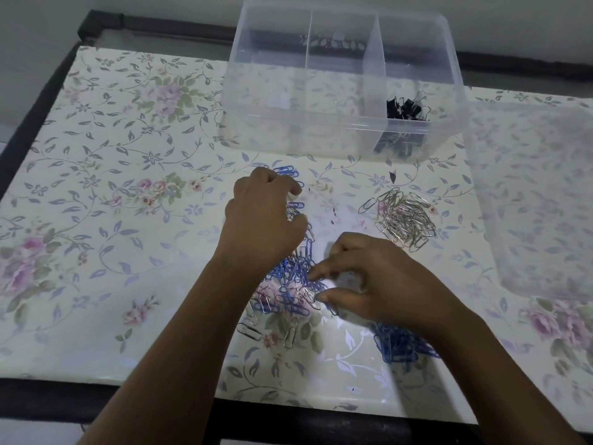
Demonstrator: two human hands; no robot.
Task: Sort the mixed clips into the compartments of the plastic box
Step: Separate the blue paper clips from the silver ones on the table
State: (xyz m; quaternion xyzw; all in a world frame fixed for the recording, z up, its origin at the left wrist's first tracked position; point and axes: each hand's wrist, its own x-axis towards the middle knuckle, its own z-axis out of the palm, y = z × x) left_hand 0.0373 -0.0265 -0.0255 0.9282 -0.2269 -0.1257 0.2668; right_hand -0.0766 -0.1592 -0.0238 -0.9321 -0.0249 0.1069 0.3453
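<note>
Separating colours: right hand (385, 284) holds thumb and forefinger apart over the mixed paper clips (288, 295); left hand (263, 220) curls on blue clips (286, 171), grip unclear. Next, pinching one for the plastic box (308, 136) beyond the fingertips.

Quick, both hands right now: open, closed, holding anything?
Left hand: fingers curled round a few paper clips.
Right hand: thumb and finger at the mixed pile, blurred; cannot tell whether it pinches one.
</note>
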